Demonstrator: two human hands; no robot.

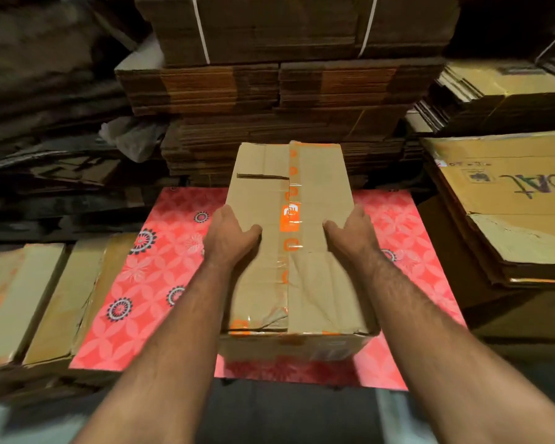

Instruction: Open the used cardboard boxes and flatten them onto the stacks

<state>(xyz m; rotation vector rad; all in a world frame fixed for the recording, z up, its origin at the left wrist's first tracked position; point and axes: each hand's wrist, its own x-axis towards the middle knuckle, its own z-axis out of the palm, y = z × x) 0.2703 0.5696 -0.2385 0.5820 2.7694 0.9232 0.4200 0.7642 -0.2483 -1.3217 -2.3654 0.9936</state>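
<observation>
Stacks of flattened cardboard (pixel 282 88): tall, strapped bundles rising behind the bench, filling the far side. Second stack of flattened cardboard (pixel 507 200): at right, beside the bench, top sheet bearing handwritten letters. Bench (pixel 161 283): covered in a red floral-patterned sheet, carrying the work item at its middle. Cardboard box (pixel 289 238): closed, upright on the bench, long side running away from the viewer, top flaps sealed along the centre seam with orange-printed clear tape (pixel 290 225); near end crumpled and the tape wrinkled there. Two more closed boxes (pixel 29 299): lying side by side at the bench's left edge. Crumpled plastic wrap (pixel 132 136): wedged at left against the rear stacks. Left hand (pixel 229 233): grips the box's left top edge, fingers wrapped down over the side out of sight, thumb curled across the top flap. Right hand (pixel 350 233): mirrors it on the right top edge, thumb on the flap, fingers hidden over the side. Both forearms bare, extended forward from the lower corners, converging on the box at mid-length.
</observation>
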